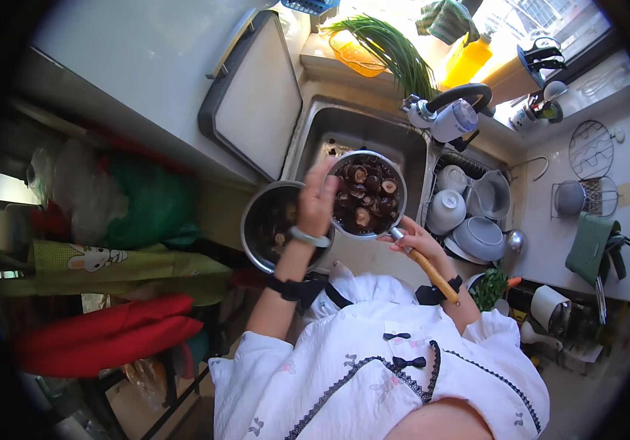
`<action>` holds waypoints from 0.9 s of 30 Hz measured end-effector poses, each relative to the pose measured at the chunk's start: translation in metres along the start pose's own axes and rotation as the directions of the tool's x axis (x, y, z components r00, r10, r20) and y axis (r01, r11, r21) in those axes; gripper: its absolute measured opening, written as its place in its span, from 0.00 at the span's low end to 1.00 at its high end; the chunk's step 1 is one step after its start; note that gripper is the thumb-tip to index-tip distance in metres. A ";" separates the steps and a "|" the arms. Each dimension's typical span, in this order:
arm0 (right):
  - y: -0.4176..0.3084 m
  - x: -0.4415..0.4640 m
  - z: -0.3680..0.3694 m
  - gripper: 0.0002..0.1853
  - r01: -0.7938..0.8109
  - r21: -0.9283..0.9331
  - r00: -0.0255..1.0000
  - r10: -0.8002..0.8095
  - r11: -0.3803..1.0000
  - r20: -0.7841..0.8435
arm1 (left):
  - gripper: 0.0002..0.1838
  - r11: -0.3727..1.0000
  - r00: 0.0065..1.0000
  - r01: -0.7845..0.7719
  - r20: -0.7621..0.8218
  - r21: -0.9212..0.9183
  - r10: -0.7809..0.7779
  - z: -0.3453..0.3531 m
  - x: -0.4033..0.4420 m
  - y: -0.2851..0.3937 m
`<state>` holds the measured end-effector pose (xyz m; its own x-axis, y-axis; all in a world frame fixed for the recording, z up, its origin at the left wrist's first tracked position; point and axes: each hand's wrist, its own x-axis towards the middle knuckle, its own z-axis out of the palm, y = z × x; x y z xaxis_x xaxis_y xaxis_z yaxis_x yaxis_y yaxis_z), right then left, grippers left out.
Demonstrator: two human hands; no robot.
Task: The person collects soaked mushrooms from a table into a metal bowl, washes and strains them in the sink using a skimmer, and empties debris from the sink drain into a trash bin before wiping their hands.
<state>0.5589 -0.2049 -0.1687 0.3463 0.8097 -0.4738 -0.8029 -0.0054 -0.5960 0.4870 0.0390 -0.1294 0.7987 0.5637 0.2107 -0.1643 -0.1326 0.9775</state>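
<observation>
A round metal saucepan with a wooden handle holds several dark brown mushrooms; some show pale undersides. My right hand is closed around the handle near the rim. At the pan's left side is my left hand, somewhat blurred, its fingers stretched out; nothing shows in it. Whether it touches the rim I cannot tell. Below it stands a larger metal pot with dark contents and a few paler bits, partly covered by my left hand and forearm.
Behind the pan lies a metal sink with a faucet. A cutting board leans at the left. Bowls fill a rack at the right. Green stalks and a yellow bottle stand at the back.
</observation>
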 end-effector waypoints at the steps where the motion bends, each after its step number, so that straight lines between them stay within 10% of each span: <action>1: 0.000 0.000 -0.002 0.35 -0.001 -0.010 1.000 0.001 1.000 -0.007 | 0.15 0.994 0.993 0.103 -0.058 0.042 -0.101 -0.022 -0.002 -0.009; 6: -0.001 -0.003 -0.002 0.38 0.001 -0.029 1.000 -0.002 1.000 -0.031 | 0.18 0.551 0.981 0.080 0.033 0.831 -0.191 -0.098 -0.023 -0.074; 10: 0.001 -0.005 -0.008 0.38 0.021 -0.033 0.999 -0.022 0.999 -0.029 | 0.29 0.162 0.851 0.196 -0.086 0.967 -0.517 -0.085 -0.037 -0.070; 27: 0.003 -0.006 -0.013 0.37 -0.005 0.001 0.999 0.005 1.000 -0.045 | 0.23 0.379 0.673 0.137 0.195 0.915 -0.714 -0.070 -0.092 -0.059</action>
<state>0.5609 -0.2172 -0.1766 0.3637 0.7824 -0.5055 -0.8053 -0.0086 -0.5928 0.3833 0.0518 -0.2052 0.7673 0.3147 -0.5587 0.5770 -0.7190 0.3874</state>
